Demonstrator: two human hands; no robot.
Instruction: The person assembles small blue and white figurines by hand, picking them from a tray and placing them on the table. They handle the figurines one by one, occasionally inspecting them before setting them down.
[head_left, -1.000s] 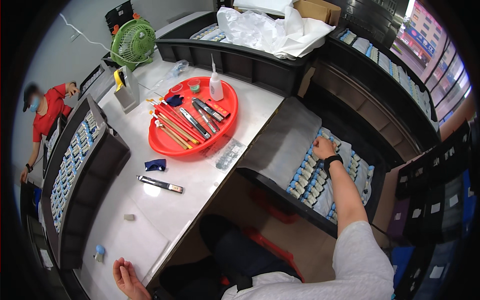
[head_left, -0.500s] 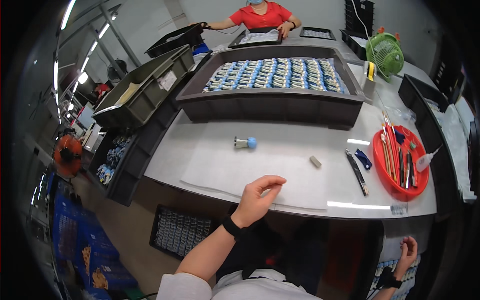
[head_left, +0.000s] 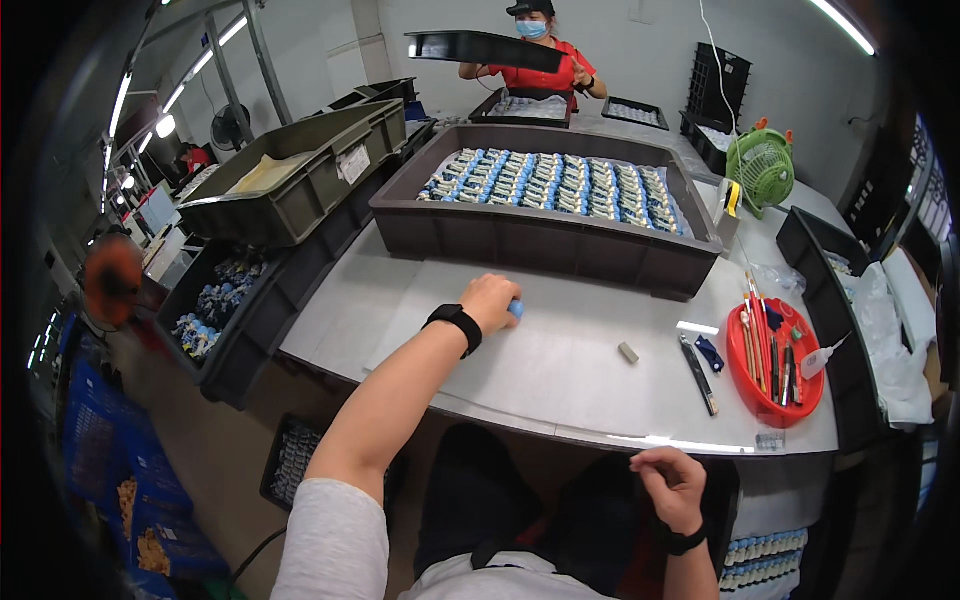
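My left hand (head_left: 488, 302) reaches over the white sheet (head_left: 560, 350) on the table and is closed around a small figurine. Only the figurine's round light-blue head (head_left: 516, 309) shows past the fingers; the hand hides its body. Below the table's front edge, my right hand (head_left: 672, 488) hangs with loosely bent fingers, the thumb a little apart, and nothing visible in it. A small grey block (head_left: 628, 352) lies on the table to the right of the left hand.
A large dark tray (head_left: 540, 240) with rows of blue-and-cream figurines stands behind the sheet. To the right are a black pen-like tool (head_left: 699, 375), a red bowl (head_left: 740, 378) of brushes and a green fan (head_left: 762, 168). A co-worker (head_left: 545, 75) lifts a black tray (head_left: 485, 48) across the table.
My left hand has moved forward and closed on the figurine that lay on the sheet. My right hand has come left, away from the lower tray of figurines. The co-worker has raised a black tray.
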